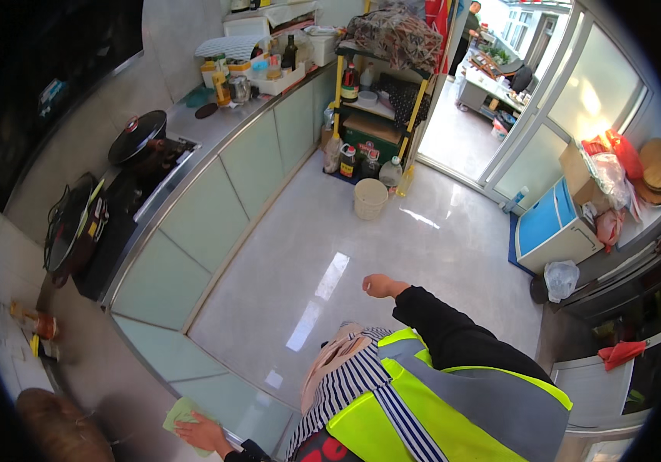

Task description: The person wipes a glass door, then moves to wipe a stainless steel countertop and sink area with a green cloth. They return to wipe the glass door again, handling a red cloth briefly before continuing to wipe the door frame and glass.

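My left hand [200,432] is at the bottom of the head view, gripping a light green cloth [179,413] against the edge of the metal countertop [85,338]. Part of the cloth is hidden beneath the palm and fingers. My right hand [385,286] hangs in the air over the floor, fingers curled in and nothing visible in them. A striped apron [345,375] and a yellow-green vest cover my torso. Beside the cloth, on the counter, lies a large brown rounded object [59,424], blurred at the rim of the picture.
An electric pan [79,225] and a lidded wok [137,138] stand by the gas stove. Bottles and jars crowd the far counter. A cream bucket [371,199] is on the floor before a shelf rack [379,110]. A blue-fronted cabinet [547,219] stands right; another person is beyond the doorway.
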{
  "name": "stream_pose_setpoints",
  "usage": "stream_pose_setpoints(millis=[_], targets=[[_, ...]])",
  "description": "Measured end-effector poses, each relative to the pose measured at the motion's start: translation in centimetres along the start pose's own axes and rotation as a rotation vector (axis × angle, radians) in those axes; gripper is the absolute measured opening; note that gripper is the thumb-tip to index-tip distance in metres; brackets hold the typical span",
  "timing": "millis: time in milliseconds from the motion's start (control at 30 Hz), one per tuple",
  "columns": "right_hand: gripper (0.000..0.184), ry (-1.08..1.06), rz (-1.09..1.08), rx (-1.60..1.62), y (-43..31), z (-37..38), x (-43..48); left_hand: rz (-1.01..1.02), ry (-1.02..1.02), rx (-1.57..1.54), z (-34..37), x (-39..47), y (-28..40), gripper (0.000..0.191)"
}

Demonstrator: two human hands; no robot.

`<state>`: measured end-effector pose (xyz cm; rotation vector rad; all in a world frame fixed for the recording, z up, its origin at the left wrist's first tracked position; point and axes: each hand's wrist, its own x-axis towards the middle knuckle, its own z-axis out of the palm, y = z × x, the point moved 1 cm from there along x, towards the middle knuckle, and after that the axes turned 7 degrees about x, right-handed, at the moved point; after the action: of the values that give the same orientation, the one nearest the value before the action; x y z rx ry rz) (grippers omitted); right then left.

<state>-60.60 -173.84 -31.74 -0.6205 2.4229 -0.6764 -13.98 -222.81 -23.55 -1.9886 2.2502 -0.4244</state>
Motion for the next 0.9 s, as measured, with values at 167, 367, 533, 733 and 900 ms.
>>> stream_pose_setpoints(millis=[167,367,533,733,900], targets=[[0.018,-0.039,-0.012,-0.138,0.0,-1.4,2.4,-0.002,0.057,0.029,-0.9,3.9,1.8,0.075],[0.023,-0.289,0.156,-0.361,5.7,0.0,2.1,-0.006,0.082,0.038,-1.8,8.5,4.2,0.074],[0.019,-0.437,0.062,-0.603,7.4,1.7,1.0,0.243,0.367,-0.011,1.4,14.7,5.8,0.068],[0.013,-0.161,0.516,0.348,3.6,-0.2,1.5,0.115,0.248,-0.244,2.1,19.7,7.6,0.075],[0.013,-0.147,0.618,0.324,-2.5,-1.3,4.3,-0.024,0.025,-0.261,-0.1,22.5,9.2,0.072]])
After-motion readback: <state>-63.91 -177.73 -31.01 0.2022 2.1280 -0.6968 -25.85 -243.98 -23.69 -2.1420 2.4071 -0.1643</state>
